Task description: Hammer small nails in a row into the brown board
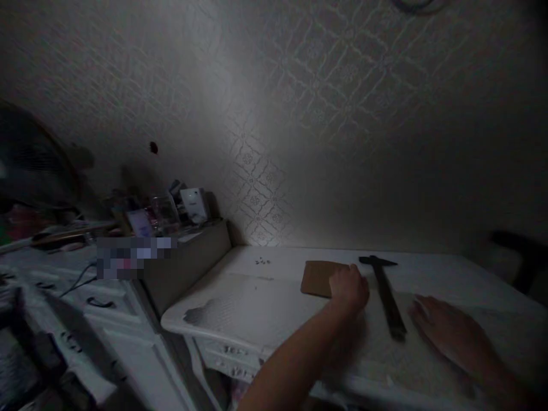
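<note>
A flat brown rectangular piece (317,278) with rounded corners lies on the white table (257,291); I cannot tell whether it is leather, board or wood. My left hand (349,287) is closed over its right side, with the fingers curled at the edge. Just right of that hand lies a hammer (387,299), its dark head toward the wall and its handle toward me. Beyond the hammer, my right hand (447,325) rests low over the table with fingers stretched out, slightly blurred. Several tiny dark pieces (262,261) lie at the table's back left.
A higher white cabinet (188,257) with drawers adjoins the table on the left. On it are a white box (194,204) and assorted small items. A fan (34,160) stands at far left. Patterned wallpaper (265,188) rises behind the table. A dark shape (524,251) shows at right.
</note>
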